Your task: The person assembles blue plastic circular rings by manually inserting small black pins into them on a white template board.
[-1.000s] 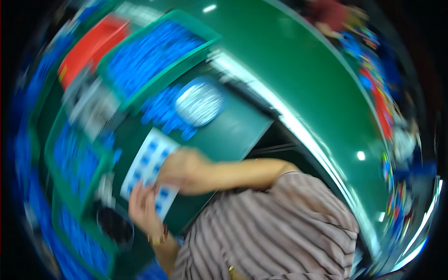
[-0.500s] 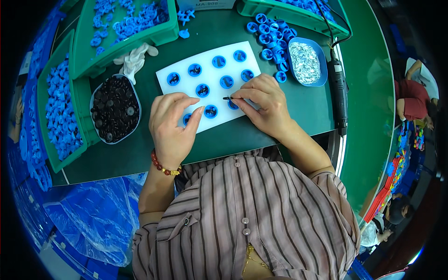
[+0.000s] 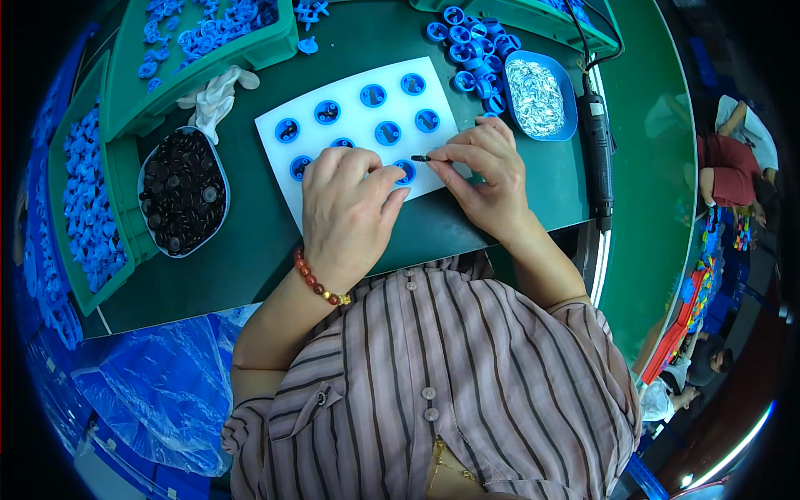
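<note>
The right hand [image 3: 483, 179] pinches a small dark part [image 3: 421, 157] at its fingertips, just over the white sheet [image 3: 350, 125] of blue round pieces on the green bench [image 3: 250, 242]; the left hand [image 3: 346, 208] rests spread on that sheet, gripping nothing; a tray of black pieces [image 3: 179, 200] lies at nine o'clock.

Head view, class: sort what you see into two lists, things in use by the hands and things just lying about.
In use: white foam sheet with round blue plastic caps; small dark pin pinched in right hand; left hand resting on the sheet.

Lying about: black electric screwdriver; white glove; blue dish of silver screws; tray of black discs.
</note>
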`<state>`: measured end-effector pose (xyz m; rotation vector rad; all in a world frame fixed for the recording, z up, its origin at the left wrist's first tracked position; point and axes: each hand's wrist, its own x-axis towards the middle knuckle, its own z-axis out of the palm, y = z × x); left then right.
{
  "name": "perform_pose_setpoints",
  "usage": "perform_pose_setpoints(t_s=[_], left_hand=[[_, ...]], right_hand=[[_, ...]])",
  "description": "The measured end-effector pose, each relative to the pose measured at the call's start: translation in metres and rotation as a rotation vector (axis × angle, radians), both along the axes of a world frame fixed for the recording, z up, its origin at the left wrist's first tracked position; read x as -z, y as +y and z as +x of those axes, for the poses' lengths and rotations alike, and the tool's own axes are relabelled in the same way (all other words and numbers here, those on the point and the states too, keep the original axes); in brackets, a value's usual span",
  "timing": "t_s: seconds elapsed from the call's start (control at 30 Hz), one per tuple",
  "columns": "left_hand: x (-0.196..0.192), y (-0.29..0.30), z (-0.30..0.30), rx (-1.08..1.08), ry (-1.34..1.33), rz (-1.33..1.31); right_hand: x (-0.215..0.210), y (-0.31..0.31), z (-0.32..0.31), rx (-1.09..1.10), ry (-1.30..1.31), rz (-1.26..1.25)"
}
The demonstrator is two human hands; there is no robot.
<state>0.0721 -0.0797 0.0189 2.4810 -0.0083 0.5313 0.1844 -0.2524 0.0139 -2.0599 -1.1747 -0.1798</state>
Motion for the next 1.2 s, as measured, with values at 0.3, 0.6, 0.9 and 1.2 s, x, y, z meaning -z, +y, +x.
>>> perform_pose_setpoints(t_s=[0.3,0.6,0.9,1.2], left_hand=[[0.003,0.001,0.006,0.0,0.084,0.07],[-0.002,0.012,0.01,0.021,0.086,-0.074],[-0.001,0.028,0.008,-0.029,-0.171,-0.241],[0.003,0.034,0.007,-0.165,-0.384,-0.271]], right_hand=[[0.0,-0.002,0.0,0.024,0.005,-0.005],[-0.004,-0.002,-0.007,0.004,0.035,0.026],[0.002,0.001,-0.008,-0.017,0.043,-0.002],[0.005,0.007,-0.006,-0.044,-0.055,-0.06]])
